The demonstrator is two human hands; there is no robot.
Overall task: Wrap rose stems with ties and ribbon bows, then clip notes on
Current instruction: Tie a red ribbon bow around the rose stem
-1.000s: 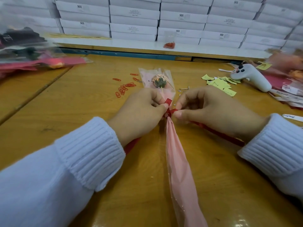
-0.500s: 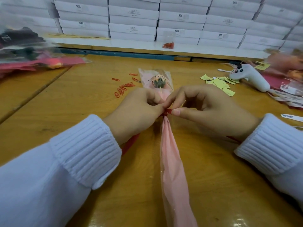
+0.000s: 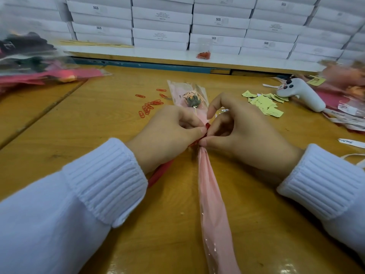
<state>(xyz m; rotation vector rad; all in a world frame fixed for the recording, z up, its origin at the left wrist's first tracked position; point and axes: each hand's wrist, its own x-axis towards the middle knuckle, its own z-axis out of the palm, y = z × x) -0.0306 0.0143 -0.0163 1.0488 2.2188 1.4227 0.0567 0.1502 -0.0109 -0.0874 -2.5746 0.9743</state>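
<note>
Okay so the wrapped rose is lying flat on the wooden table, bloom pointing away and the pink sleeve trailing back toward the person; both hands are crowding in where the sleeve is gathering tight just below the bloom; left hand is curling its fingers and pinching the red ribbon against that gathered neck, with one ribbon tail running out under the left wrist; right hand is pinching at the same spot with thumb and forefinger tips, the other fingers arching up loose. Can't tell if a tie is sitting under there, the fingers are covering it; no finished bow is showing either, so I'm guessing the bow is being worked mid-knot; the clipping is looking like it's all ahead for this one, since the red paper clips are lying scattered just left of the bloom and the yellow notes are sitting in a heap off to the right beside a white handheld gadget, none attached to this stem; blurry piles at the table edges are probably more roses, can't say finished or not.
</note>
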